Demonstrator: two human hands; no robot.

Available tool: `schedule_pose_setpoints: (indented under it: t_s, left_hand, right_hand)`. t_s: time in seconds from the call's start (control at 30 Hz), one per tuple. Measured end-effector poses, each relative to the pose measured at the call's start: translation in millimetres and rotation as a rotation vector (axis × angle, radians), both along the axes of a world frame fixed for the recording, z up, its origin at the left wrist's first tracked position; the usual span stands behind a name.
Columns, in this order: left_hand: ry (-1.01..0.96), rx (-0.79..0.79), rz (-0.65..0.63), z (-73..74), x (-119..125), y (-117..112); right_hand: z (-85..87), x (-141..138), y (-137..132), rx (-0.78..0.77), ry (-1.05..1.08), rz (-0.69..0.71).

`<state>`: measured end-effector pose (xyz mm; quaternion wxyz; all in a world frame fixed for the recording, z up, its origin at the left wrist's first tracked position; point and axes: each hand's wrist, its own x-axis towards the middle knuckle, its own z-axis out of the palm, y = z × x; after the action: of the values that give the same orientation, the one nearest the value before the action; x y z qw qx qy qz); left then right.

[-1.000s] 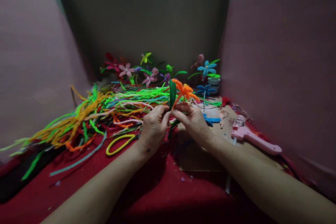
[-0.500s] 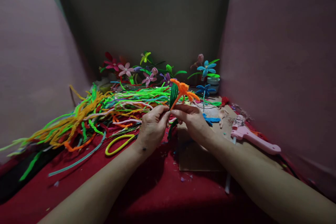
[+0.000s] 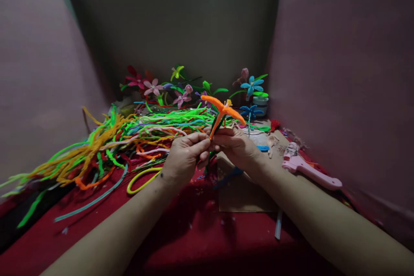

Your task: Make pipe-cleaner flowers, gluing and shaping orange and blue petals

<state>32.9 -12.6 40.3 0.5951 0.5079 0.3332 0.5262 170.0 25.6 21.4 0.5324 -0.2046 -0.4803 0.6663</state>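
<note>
An orange pipe-cleaner flower [image 3: 223, 110] with a small yellow centre stands upright between my two hands. Its stem is pinched low down by my left hand [image 3: 186, 153], thumb against fingers. My right hand [image 3: 237, 144] closes on the same stem from the other side, fingertips touching near the left ones. A dark green leaf [image 3: 217, 126] shows behind the stem, partly covered by it. Below the hands a green piece hangs down, mostly hidden by the fingers.
A heap of coloured pipe cleaners [image 3: 106, 142] spreads over the red cloth [image 3: 181, 241] at left, beside a yellow scissor handle [image 3: 136, 183]. Finished flowers [image 3: 182, 98] line the back. Cardboard [image 3: 246, 200], a pink glue gun [image 3: 310, 170] and a glue stick [image 3: 278, 224] lie right.
The orange flower has turned in my fingers, so its petals now spread sideways and the yellow centre shows. The green leaf has gone from beside the stem to behind it.
</note>
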Motion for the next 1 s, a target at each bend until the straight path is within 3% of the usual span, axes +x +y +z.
schedule_pose_setpoints:
  t_s: [0.27, 0.43, 0.57, 0.67, 0.83, 0.9, 1.0]
  left_hand:
    - [-0.032, -0.128, -0.278, 1.9, -9.2, 4.0]
    - [-0.055, -0.169, -0.357, 1.2, -13.5, 7.9]
    - [-0.011, -0.146, -0.378, 0.7, -13.8, 11.7]
    - [0.116, -0.008, -0.19, -1.3, -9.4, 9.3]
    - [0.585, 0.51, 0.392, -12.8, -1.2, 0.9]
    - [0.689, 0.628, 0.462, -15.2, -0.2, -0.5]
    - [0.639, 0.514, 0.388, -11.6, -0.5, -1.2]
  right_hand:
    - [7.8, 0.4, -8.8, 0.001, 0.009, 0.044]
    - [11.0, -0.5, -14.2, 0.044, -0.048, 0.091]
    - [8.0, -2.5, -15.0, 0.051, -0.014, 0.0]
    - [1.2, -4.7, -12.6, 0.02, -0.009, -0.101]
    - [-4.5, -9.3, -14.9, 0.024, -0.038, -0.265]
    - [-2.9, -11.2, -18.8, 0.01, -0.053, -0.279]
    - [0.7, -12.8, -22.2, 0.009, -0.066, -0.274]
